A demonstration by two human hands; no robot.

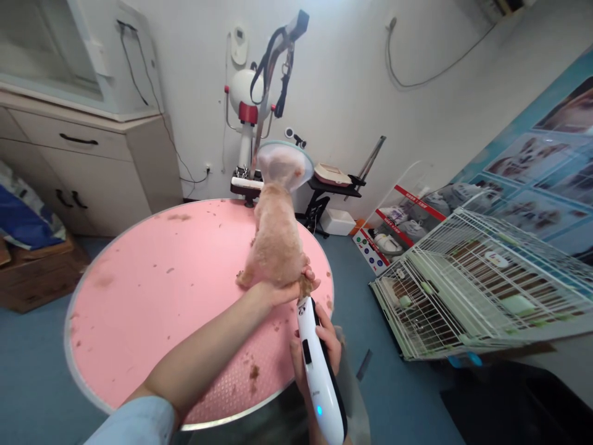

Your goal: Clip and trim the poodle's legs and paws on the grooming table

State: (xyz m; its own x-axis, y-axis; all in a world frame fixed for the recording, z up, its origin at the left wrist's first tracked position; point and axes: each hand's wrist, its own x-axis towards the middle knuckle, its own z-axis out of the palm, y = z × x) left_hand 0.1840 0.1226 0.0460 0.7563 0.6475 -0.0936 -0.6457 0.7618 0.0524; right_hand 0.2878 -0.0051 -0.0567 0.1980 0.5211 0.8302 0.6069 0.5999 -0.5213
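Observation:
A closely clipped, cream-coloured pet [278, 238] stands on the round pink grooming table [152, 296], its back toward me. A translucent cone collar [285, 164] hides its head, so I cannot tell whether it is a dog or a cat. Reaching under its rear from the left, my left hand [291, 290] is closed around a hind leg with a furry brown paw [305, 287]. My right hand [327, 340] grips a white and black hair clipper [317, 371], its blue light lit. The clipper's head is right at the paw; whether the blade touches is unclear.
Fur tufts [254, 372] lie scattered on the table. A grooming arm [273, 62] with a dark strap rises behind the pet. To the right stand a wire cage [482, 284] and a small shelf rack [398, 216]. Cabinets [78, 161] line the left wall.

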